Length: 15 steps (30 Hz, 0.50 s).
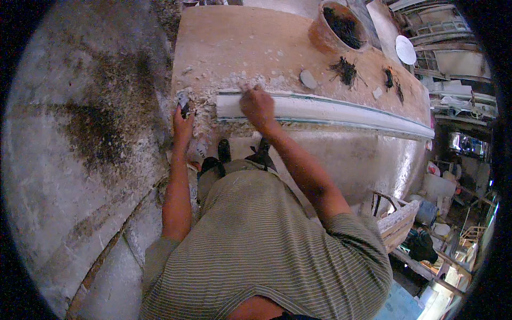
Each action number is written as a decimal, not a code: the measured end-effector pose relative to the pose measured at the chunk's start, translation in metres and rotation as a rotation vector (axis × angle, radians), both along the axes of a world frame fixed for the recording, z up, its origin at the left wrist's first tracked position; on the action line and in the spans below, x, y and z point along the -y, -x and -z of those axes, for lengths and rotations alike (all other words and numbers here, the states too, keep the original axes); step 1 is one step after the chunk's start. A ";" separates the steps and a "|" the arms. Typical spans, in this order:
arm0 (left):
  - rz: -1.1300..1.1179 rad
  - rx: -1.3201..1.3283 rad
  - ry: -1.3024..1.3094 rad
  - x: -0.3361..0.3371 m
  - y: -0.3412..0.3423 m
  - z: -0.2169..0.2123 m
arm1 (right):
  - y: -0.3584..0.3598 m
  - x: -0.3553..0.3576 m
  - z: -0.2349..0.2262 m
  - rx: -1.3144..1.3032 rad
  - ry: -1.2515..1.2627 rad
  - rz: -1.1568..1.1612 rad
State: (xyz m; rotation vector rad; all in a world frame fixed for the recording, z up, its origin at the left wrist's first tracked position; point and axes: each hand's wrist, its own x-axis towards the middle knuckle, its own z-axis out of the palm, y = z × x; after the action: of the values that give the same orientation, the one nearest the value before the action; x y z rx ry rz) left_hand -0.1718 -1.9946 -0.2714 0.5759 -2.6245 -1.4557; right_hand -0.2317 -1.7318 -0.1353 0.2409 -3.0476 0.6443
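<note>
A long white moulding (330,109) with green edge lines lies along the near side of the brown worktable. Over its left part is my right hand (258,108), its fingers closed; whether anything small is in them I cannot make out. My left hand (182,128) is at the table's left end, its fingers closed round a small dark and grey object (184,102) whose kind does not show clearly. White crumbs and flakes (205,114) litter the board between my two hands.
An orange-brown bowl (319,33) filled with dark fibres stands at the table's far right. Dark fibre clumps (346,73) and a flat pale disc (308,79) lie beyond the moulding. A stained grey wall (80,122) rises at left; a wooden crate (399,225) sits at right.
</note>
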 end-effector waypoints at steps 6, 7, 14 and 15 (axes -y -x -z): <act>0.132 -0.206 0.042 -0.018 0.020 0.008 | 0.022 0.074 0.028 0.055 0.409 -0.124; 0.142 -0.310 0.155 -0.018 0.018 0.016 | 0.024 0.078 0.030 0.109 0.563 -0.099; -0.079 0.127 -0.342 -0.014 -0.001 -0.077 | -0.003 0.045 0.025 -0.147 0.376 -0.032; -0.094 0.024 -0.253 -0.014 -0.014 -0.063 | 0.002 0.051 0.017 0.040 0.502 -0.068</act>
State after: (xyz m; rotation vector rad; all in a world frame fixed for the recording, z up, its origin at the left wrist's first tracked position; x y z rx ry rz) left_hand -0.1579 -1.9806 -0.2089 0.7327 -2.4094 -1.7729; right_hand -0.2338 -1.7829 -0.1524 0.3183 -2.7951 1.3929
